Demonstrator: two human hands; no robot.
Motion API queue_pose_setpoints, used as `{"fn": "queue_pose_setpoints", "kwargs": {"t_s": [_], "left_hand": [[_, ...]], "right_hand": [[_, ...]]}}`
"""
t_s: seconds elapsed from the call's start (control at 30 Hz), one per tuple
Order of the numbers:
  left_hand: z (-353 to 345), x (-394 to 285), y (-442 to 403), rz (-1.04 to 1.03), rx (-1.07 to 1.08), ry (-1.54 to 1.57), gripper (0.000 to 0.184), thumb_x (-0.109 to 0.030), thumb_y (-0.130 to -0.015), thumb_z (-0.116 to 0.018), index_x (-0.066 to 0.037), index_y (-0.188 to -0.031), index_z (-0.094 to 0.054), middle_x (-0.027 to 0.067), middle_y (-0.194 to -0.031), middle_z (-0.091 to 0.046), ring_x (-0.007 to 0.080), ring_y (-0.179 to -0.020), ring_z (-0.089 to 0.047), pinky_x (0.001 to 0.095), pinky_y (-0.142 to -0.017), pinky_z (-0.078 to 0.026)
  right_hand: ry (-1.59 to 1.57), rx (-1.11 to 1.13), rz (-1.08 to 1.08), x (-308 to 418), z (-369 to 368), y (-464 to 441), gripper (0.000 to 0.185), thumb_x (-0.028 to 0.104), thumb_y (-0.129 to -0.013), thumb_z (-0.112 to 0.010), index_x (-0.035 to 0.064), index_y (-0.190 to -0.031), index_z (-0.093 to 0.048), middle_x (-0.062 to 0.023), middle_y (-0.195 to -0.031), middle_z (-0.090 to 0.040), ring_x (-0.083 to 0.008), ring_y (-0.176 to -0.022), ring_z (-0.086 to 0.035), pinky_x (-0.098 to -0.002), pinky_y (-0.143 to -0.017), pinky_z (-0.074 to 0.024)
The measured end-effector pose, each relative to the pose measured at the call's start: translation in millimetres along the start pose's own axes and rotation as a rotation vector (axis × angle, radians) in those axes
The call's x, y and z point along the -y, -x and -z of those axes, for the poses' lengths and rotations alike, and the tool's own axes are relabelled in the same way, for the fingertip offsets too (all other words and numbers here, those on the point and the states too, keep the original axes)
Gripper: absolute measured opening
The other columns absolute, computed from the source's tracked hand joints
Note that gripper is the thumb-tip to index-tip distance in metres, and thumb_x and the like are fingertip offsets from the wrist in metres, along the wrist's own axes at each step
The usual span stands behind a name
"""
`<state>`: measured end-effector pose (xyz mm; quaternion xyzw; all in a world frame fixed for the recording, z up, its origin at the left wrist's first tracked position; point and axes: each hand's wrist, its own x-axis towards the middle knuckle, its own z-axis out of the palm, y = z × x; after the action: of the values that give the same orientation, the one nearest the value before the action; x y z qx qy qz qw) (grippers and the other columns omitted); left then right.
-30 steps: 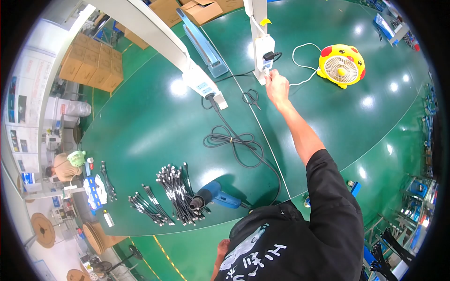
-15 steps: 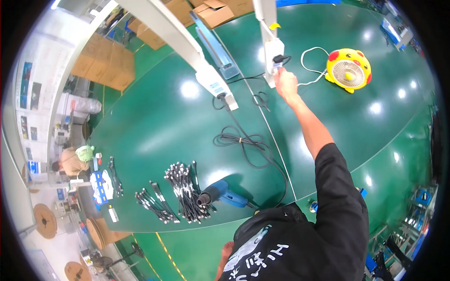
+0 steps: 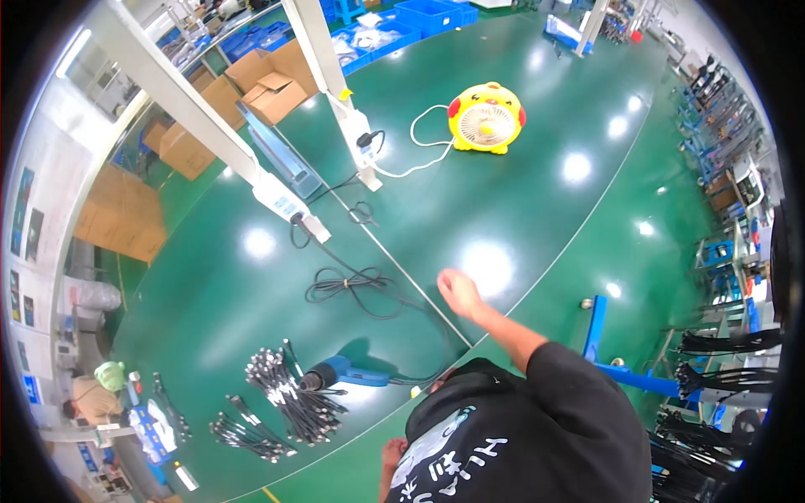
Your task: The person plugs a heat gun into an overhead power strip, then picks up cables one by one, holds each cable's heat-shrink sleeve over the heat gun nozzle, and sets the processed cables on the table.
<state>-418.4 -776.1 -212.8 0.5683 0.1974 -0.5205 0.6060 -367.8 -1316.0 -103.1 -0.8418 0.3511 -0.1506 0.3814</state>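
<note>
My right hand [image 3: 459, 293] is over the green table near its seam, fingers curled in, with no object visible in it. My left hand [image 3: 392, 453] hangs low beside the black shirt at the table's front edge; its fingers are too small to make out. A blue heat gun [image 3: 356, 374] lies on the table, its nozzle against a bundle of short black cables [image 3: 293, 398]. Its coiled black cord [image 3: 348, 285] runs to a white power strip [image 3: 281, 201] on a post. A yellow cartoon fan [image 3: 486, 121] stands farther back, its white cord leading to a second socket strip [image 3: 356, 134].
A smaller cable group [image 3: 251, 436] lies at the front left. A long blue tool [image 3: 285, 159] rests between the posts. Cardboard boxes [image 3: 272, 92] and blue bins [image 3: 428, 15] are behind. Another person [image 3: 94, 398] is at the far left. A blue wheeled frame [image 3: 596, 327] stands at right.
My right hand has come away from the socket strip by the fan and drawn back toward my body. The view has shifted right, so the table's things appear farther left.
</note>
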Motion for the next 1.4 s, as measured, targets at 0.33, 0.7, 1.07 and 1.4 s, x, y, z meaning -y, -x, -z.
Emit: {"fn": "queue_pose_setpoints", "kwargs": {"t_s": [0.33,0.7,1.07,1.4], "left_hand": [[-4,21,-29,-0.519,0.167,-0.796,0.026,-0.018,-0.100,-0.050,-0.002,-0.107,-0.069,0.0083,-0.088,-0.072,0.0186,-0.083,-0.067,0.0324,-0.075,-0.053],[-95,73,40,-0.151,-0.030,-0.155,0.029,-0.023,-0.105,-0.051,-0.001,-0.114,-0.068,0.0129,-0.113,-0.072,0.0273,-0.104,-0.067,0.0384,-0.097,-0.053],[-175,85,0,-0.137,-0.068,-1.050,0.026,-0.024,-0.102,-0.054,-0.008,-0.107,-0.074,0.0168,-0.100,-0.075,0.0326,-0.098,-0.072,0.0427,-0.085,-0.054],[-177,89,-3,-0.110,-0.300,-0.649,0.030,-0.028,-0.104,-0.052,-0.005,-0.092,-0.067,0.0068,-0.077,-0.065,0.0186,-0.069,-0.060,0.0331,-0.067,-0.050]], "right_hand": [[0.250,-0.070,-0.070,-104,117,-2,0.039,0.021,-0.084,-0.066,0.0014,-0.118,-0.066,-0.0275,-0.116,-0.062,-0.0435,-0.111,-0.060,-0.0473,-0.099,-0.0497],[0.341,-0.685,0.266,-100,291,-381,0.066,0.039,-0.091,-0.070,0.0138,-0.148,-0.049,-0.0140,-0.150,-0.048,-0.0389,-0.133,-0.049,-0.0500,-0.108,-0.0457],[-0.057,-0.070,0.124,-100,289,-444,0.050,0.057,-0.096,-0.060,0.0122,-0.114,-0.070,-0.0122,-0.109,-0.072,-0.0300,-0.104,-0.067,-0.0458,-0.090,-0.0492],[-0.010,0.037,0.121,-36,226,-426,0.040,0.053,-0.095,-0.063,0.0160,-0.110,-0.070,-0.0089,-0.107,-0.073,-0.0292,-0.102,-0.067,-0.0436,-0.088,-0.0481]]}}
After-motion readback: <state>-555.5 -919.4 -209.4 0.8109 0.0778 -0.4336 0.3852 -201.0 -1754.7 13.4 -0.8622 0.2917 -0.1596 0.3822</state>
